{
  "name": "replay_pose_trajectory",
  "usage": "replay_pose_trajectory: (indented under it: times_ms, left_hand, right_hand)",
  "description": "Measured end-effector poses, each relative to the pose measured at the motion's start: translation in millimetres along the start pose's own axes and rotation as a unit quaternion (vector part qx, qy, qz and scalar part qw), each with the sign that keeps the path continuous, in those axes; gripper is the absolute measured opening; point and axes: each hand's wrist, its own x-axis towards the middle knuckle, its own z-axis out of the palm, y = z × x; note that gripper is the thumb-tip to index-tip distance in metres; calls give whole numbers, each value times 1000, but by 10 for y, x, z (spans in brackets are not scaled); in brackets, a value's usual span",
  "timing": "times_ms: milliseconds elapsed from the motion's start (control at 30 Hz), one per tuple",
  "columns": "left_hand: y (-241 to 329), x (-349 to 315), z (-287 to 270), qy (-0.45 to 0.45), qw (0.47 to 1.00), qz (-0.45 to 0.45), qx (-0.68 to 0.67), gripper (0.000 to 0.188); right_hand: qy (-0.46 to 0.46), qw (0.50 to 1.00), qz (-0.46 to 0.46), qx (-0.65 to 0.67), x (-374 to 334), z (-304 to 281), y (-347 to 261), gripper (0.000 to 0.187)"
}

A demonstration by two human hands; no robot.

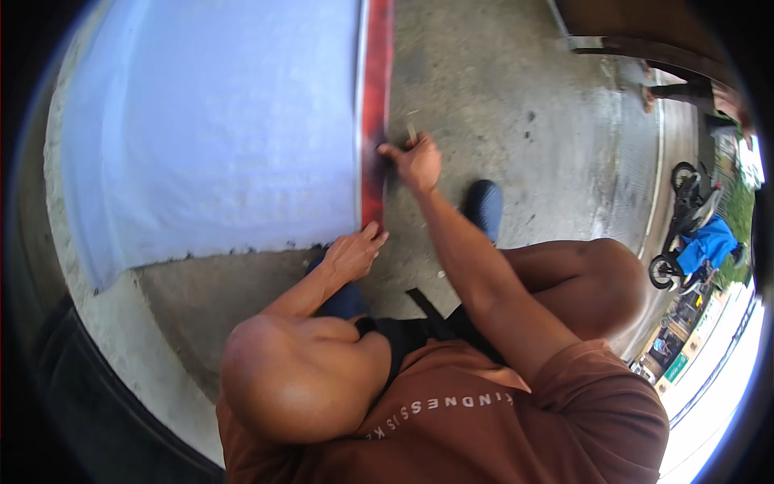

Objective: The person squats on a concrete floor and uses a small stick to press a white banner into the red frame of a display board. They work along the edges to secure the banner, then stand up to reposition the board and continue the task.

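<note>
A large white sheet (226,121), like a cloth or banner, spreads out ahead of me, with a red strip (376,73) running along its right edge. At the near end of that strip is my left hand (352,256), its fingers closed at the red corner. Farther up, my right hand (421,165) is closed, with the thumb side against the strip. A thin light-coloured stick (411,129) pokes out beyond its fingers; its kind cannot be made out. Something dark and blurred lies between this hand and the strip.
My bent knees flank the work, and a dark blue shoe (484,208) stands on the concrete floor (516,97). A pale concrete ledge (161,355) runs along the left. Far right are a motorcycle (685,189) with a blue cover (709,244) and part of another person (685,93).
</note>
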Motion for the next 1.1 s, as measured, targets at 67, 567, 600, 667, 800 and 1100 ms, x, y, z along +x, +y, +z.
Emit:
replay_pose_trajectory:
  times_ms: [67,567,600,667,800,1100]
  left_hand:
    - [40,90,-59,30,999,20,-21,42]
    - [151,42,-147,13,1000,16,-16,46]
    - [172,69,-138,1,1000,12,-6,46]
    - [188,102,-166,-15,1000,4,11,46]
    - [69,26,-111,-31,1000,-1,1,48]
    - [67,55,33,-20,999,5,-33,48]
  right_hand:
    - [15,999,-39,-24,-167,17,214,68]
    - [-114,989,-41,-88,-736,-164,613,69]
    - [-113,988,-40,-95,-787,-196,672,70]
    - [-112,987,-46,-105,-810,-210,710,71]
    - [-53,995,-44,-72,-605,-119,492,71]
    - [22,1000,-17,-12,53,-123,-16,66]
